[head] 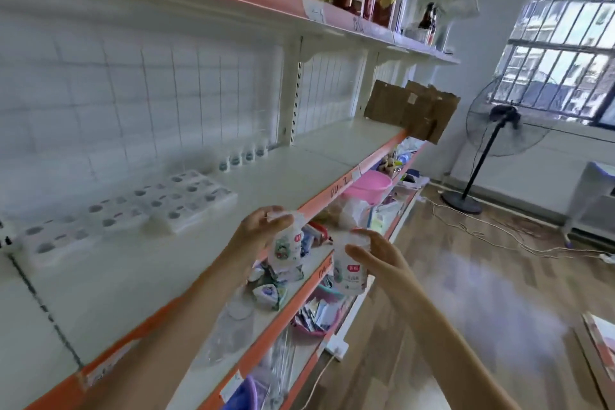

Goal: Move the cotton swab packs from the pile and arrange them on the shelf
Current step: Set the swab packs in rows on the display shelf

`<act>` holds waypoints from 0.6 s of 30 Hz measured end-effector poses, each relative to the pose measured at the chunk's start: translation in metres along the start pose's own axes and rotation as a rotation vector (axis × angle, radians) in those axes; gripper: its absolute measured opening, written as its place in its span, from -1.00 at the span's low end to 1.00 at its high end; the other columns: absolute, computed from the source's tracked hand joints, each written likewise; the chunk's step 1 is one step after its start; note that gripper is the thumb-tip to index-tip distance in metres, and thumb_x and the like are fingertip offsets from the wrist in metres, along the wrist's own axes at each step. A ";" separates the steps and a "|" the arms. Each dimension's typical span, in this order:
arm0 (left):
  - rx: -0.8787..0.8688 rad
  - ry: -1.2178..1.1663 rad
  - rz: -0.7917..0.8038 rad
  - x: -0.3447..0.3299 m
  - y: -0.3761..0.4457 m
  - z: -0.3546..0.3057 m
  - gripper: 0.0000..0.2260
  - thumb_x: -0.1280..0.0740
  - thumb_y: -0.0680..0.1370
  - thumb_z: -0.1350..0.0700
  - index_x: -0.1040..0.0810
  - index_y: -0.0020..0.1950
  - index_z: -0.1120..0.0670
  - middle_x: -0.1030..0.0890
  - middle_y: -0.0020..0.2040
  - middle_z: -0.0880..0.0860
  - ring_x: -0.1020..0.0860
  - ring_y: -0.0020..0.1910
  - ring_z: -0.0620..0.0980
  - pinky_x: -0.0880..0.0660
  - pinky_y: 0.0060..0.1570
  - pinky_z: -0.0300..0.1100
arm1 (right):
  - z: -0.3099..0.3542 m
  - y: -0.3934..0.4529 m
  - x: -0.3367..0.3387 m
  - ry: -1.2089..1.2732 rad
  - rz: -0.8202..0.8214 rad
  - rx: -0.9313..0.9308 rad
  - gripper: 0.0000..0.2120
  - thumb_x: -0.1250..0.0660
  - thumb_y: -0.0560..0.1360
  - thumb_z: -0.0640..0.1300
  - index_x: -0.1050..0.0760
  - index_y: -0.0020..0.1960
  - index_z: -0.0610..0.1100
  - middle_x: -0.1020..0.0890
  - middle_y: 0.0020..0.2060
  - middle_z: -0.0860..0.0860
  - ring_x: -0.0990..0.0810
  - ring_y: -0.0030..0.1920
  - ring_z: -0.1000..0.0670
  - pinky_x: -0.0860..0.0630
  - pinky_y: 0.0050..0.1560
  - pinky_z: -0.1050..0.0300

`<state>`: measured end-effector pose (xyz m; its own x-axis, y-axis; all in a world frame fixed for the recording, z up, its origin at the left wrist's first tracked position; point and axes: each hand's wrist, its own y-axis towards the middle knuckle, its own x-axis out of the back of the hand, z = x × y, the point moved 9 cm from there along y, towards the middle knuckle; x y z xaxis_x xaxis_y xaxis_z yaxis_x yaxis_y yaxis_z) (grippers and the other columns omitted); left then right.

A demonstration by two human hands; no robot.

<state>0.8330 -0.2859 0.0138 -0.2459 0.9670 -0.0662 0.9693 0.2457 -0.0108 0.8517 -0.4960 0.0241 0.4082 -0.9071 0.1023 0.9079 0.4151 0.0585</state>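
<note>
Before shelf [206,210] edge | left hand [258,230] grips swab pack [286,245] | right hand [376,260] grips another pack [349,273]

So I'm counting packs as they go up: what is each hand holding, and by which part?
Each holds one swab pack near its top: the left hand pinches one pack, and the right hand grips the other.

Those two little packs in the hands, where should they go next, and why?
Probably up and forward onto the white shelf. Each of the hands, left hand and right hand, holds one cotton swab pack in front of the shelf's orange edge, not yet set down. A short row of small containers already stands at the back, with bare shelf beside it.
</note>
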 end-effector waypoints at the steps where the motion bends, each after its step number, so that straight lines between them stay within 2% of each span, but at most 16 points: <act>1: -0.005 0.001 -0.010 -0.004 0.019 -0.006 -0.67 -0.39 0.47 0.10 -0.46 0.17 0.18 -0.42 -0.30 0.11 -0.33 -0.59 -0.22 -0.26 -0.57 -0.39 | 0.002 0.018 0.008 0.008 -0.003 0.004 -0.50 -0.38 0.28 -0.03 -0.43 0.19 -0.13 -0.62 0.02 -0.06 -0.62 0.00 -0.01 -0.57 -0.10 0.17; 2: -0.009 0.001 -0.009 -0.005 0.037 -0.009 -0.67 -0.39 0.47 0.13 -0.45 0.18 0.19 -0.47 -0.24 0.14 -0.39 -0.53 -0.20 -0.29 -0.55 -0.41 | 0.003 0.035 0.015 0.022 -0.005 0.010 -0.49 -0.42 0.30 -0.03 -0.43 0.21 -0.13 -0.62 0.03 -0.07 -0.62 0.00 0.00 -0.57 -0.12 0.18; 4: -0.015 -0.020 -0.032 -0.006 0.068 -0.014 -0.65 -0.42 0.43 0.13 -0.46 0.17 0.15 -0.54 -0.01 0.17 -0.51 -0.28 -0.09 -0.40 -0.37 -0.33 | 0.001 0.069 0.028 0.032 -0.011 0.015 -0.45 -0.47 0.31 0.02 -0.42 0.24 -0.12 -0.62 0.06 -0.07 -0.62 0.02 -0.02 -0.56 -0.10 0.18; 6: -0.023 -0.014 -0.082 -0.002 0.098 -0.015 -0.70 -0.43 0.42 0.13 -0.48 0.11 0.07 -0.54 0.09 0.15 -0.54 -0.14 -0.06 -0.42 -0.24 -0.24 | -0.004 0.101 0.038 0.022 0.004 0.019 -0.43 -0.39 0.28 0.04 -0.42 0.25 -0.11 -0.62 0.06 -0.05 -0.62 0.02 0.00 -0.56 -0.09 0.19; 9: -0.055 0.043 -0.162 0.006 0.138 -0.014 -0.71 -0.39 0.46 0.14 -0.49 0.17 0.09 -0.56 0.00 0.07 -0.50 -0.27 -0.17 -0.40 -0.29 -0.32 | -0.008 0.150 0.044 -0.013 0.064 0.037 -0.45 -0.37 0.28 0.05 -0.43 0.23 -0.09 -0.62 0.05 -0.03 -0.62 0.01 0.03 -0.56 -0.06 0.19; 10: -0.057 0.067 -0.179 0.008 0.150 -0.011 -0.69 -0.37 0.48 0.14 -0.48 0.20 0.11 -0.57 0.01 0.06 -0.50 -0.26 -0.16 -0.39 -0.28 -0.33 | -0.009 0.166 0.046 -0.032 0.081 0.043 -0.45 -0.38 0.28 0.07 -0.42 0.22 -0.06 -0.61 0.04 -0.02 -0.62 0.00 0.04 -0.56 -0.05 0.18; 12: -0.040 0.097 -0.221 0.011 0.172 -0.005 -0.68 -0.36 0.48 0.11 -0.49 0.23 0.10 -0.57 0.11 0.09 -0.52 -0.10 -0.07 -0.39 -0.17 -0.29 | -0.011 0.200 0.047 -0.052 0.130 0.050 -0.51 -0.45 0.31 0.11 -0.42 0.17 0.01 -0.60 0.03 -0.01 -0.61 -0.02 0.09 -0.56 -0.07 0.21; 15: -0.052 0.163 -0.276 0.014 0.206 -0.003 -0.67 -0.40 0.46 0.07 -0.50 0.21 0.07 -0.55 0.13 0.08 -0.51 -0.04 -0.10 -0.40 -0.12 -0.32 | -0.011 0.255 0.048 -0.056 0.233 0.071 -0.59 -0.35 0.31 0.04 -0.41 0.14 0.03 -0.57 0.02 0.04 -0.59 -0.03 0.14 -0.56 -0.11 0.28; 18: -0.045 0.231 -0.397 0.022 0.239 -0.007 -0.47 -0.41 0.29 -0.12 -0.52 0.21 0.04 -0.56 0.06 0.03 -0.52 -0.06 -0.13 -0.43 -0.12 -0.31 | -0.008 0.311 0.050 -0.050 0.337 0.081 -0.61 -0.38 0.39 -0.08 -0.42 0.20 -0.06 -0.57 0.09 -0.02 -0.61 0.00 0.05 -0.58 0.00 0.13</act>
<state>1.0593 -0.2050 0.0168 -0.5979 0.7858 0.1579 0.7998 0.5978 0.0535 1.1552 -0.4127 0.0391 0.6764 -0.7147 0.1781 0.7118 0.6964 0.0916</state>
